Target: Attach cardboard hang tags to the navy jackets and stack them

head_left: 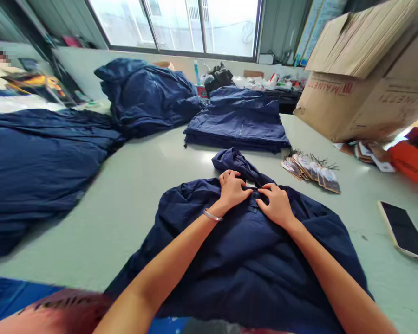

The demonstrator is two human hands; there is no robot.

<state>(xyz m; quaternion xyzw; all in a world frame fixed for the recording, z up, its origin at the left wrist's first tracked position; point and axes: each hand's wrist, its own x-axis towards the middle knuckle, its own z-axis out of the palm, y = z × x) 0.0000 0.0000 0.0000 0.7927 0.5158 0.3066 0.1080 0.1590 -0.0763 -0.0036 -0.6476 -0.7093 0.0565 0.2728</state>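
Forearms point toward twelve o'clock; left hand and right hand curl fingers at the jacket neckline, grip unclear. Likely light, soft cloth, best held there.

On the table, the garment is laid in front. Behind it is placed a folded stack; tags are located right of the stack, a phone further right.

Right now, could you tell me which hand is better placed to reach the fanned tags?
Probably the right hand: it touches the navy garment, nearer the tags than the left hand.
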